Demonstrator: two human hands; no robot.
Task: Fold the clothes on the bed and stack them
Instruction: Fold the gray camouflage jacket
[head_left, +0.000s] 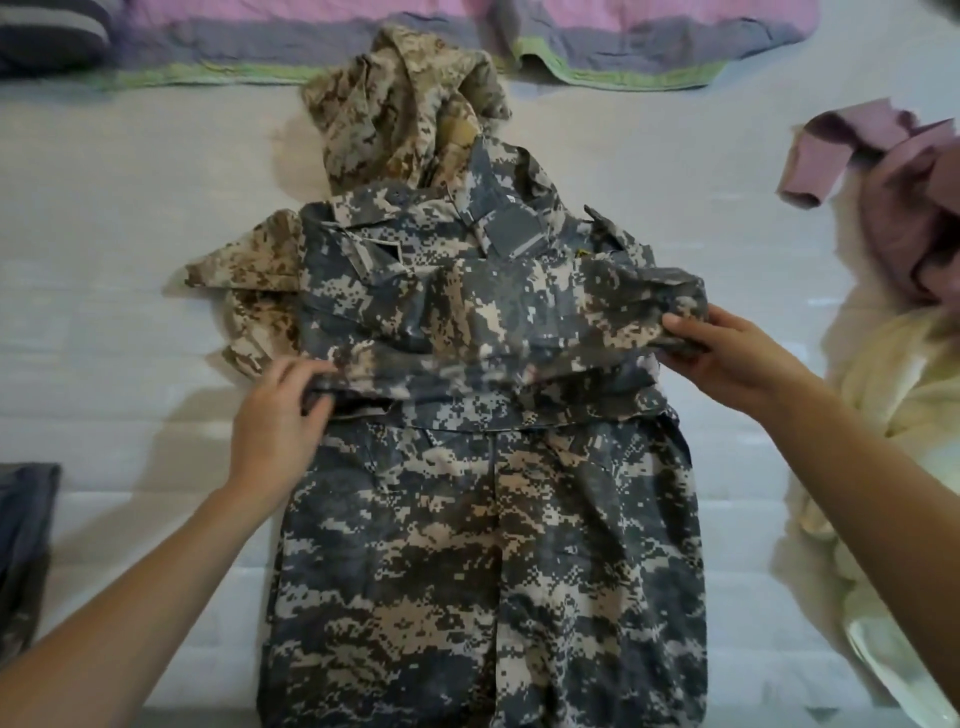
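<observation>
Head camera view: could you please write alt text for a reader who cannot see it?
A person's left hand and right hand grip opposite ends of a fold across a grey camouflage garment on a bed. A tan camouflage garment lies partly under it; purple clothes and cream clothes sit at right.

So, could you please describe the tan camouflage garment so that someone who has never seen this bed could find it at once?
Find the white bed, then the grey camouflage jacket spread across its middle. The tan camouflage garment pokes out from under that jacket's far and left edges, towards the pink quilt. Only it has a sandy brown pattern; the jacket over it is grey.
</observation>
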